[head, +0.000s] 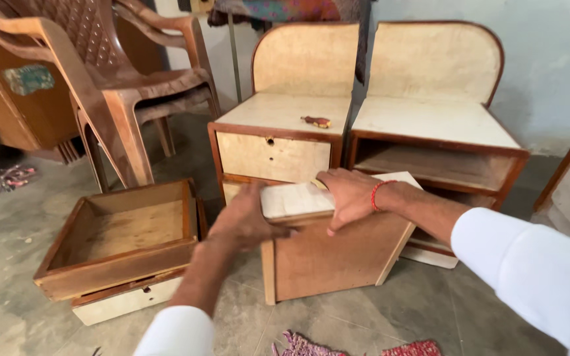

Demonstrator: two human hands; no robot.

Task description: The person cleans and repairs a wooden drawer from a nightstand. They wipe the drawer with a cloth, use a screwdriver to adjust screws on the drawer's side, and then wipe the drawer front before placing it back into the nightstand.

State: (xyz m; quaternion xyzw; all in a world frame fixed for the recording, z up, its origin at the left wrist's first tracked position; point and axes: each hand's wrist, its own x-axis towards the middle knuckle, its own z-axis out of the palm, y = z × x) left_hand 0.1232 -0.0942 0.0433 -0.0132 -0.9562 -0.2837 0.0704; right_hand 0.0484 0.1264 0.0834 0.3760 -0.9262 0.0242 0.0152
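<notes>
Both hands on a wooden drawer (338, 254) held in front of the two bedside cabinets. Right hand (349, 196) lies palm-down on the drawer's pale top face, fingers together, thumb hooked over the near edge — gripping it. Red thread band (379, 194) on that wrist, white sleeve (536, 273) behind. Left hand (245, 221) is at the drawer's left end, back of hand to the camera; it touches the edge, but whether the fingers are closed round it — cannot tell, motion blur. Drawer is tilted, lower corner on or close to the concrete floor (8, 310), brown underside facing near.

Behind it, left cabinet (285, 122) has its upper drawer in place, with a small reddish-brown object (316, 121) on top. Right cabinet (433, 128) shows an open slot where a drawer is out. Near left on the floor: two more drawers stacked (120, 254), open side up on the top one. Far left, stacked brown plastic chairs (110, 72). Bits of a red and purple rug (357, 347) at the near edge.
</notes>
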